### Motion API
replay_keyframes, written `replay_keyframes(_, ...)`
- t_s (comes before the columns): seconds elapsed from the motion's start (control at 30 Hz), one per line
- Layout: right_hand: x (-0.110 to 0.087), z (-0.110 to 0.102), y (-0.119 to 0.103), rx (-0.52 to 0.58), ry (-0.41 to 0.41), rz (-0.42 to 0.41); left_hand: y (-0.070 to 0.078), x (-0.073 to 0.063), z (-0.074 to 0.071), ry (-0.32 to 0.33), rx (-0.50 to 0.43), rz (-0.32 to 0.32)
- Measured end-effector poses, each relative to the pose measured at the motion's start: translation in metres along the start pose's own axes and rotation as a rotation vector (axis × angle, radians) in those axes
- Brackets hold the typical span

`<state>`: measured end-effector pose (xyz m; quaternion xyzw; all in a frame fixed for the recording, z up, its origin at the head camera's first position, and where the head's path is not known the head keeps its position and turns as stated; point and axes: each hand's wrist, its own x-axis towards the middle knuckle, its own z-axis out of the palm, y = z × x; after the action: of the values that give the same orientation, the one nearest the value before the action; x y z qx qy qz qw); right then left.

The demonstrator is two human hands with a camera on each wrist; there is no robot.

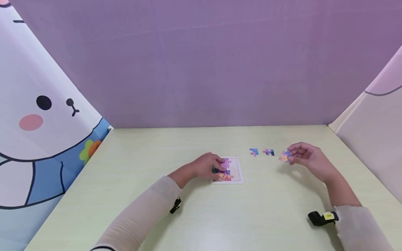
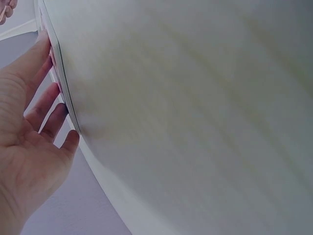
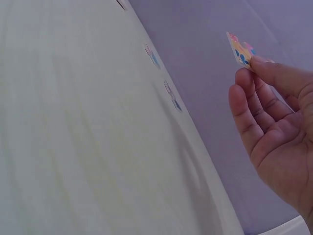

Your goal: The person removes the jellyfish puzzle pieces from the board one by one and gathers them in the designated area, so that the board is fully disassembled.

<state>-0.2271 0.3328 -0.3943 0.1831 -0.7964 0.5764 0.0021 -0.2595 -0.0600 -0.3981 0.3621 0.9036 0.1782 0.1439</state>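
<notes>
Between thumb and fingertips, my right hand point(image 1: 309, 160) pinches a colourful jigsaw piece point(image 1: 284, 156), raised above the table. In the right wrist view that piece point(image 3: 240, 53) shows orange, pink and blue printing. My left hand point(image 1: 208, 166) rests with its fingers spread on the jigsaw board point(image 1: 237, 170), a white-framed tray whose left part holds joined pieces point(image 1: 225, 174). Part of those pieces is hidden under the fingers. In the left wrist view the board point(image 2: 63, 78) appears edge-on beside the fingertips. Two loose jigsaw pieces lie between board and right hand: one point(image 1: 254, 152) and another point(image 1: 268, 152).
The pale wooden table point(image 1: 194, 216) ends at a purple fabric wall point(image 1: 201, 69) behind. Printed cloth panels point(image 1: 37, 139) stand at both sides. Black wrist devices point(image 1: 321, 218) sit at both sleeves, close to the tabletop.
</notes>
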Motion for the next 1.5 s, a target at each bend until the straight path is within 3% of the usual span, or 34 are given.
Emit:
replay_keyframes(0.3,0.005,-0.008,0.005,-0.007,0.025,0.033,-0.002,-0.001,-0.001,0.002,0.016,0.011)
replay_keyframes(0.7,0.018,-0.013,0.015,-0.098,0.117,0.19,0.0,-0.001,-0.004,-0.007,0.03,0.001)
replay_keyframes(1.0,0.029,-0.021,0.018,-0.214,0.073,0.241,0.001,-0.002,-0.005,-0.005,0.018,0.002)
replay_keyframes(1.3,0.04,-0.025,0.021,-0.267,-0.023,0.289,0.0,-0.002,-0.004,0.002,0.003,0.011)
replay_keyframes(1.5,0.046,-0.023,0.027,-0.383,-0.047,0.309,-0.001,-0.004,-0.002,0.0,0.005,0.02)
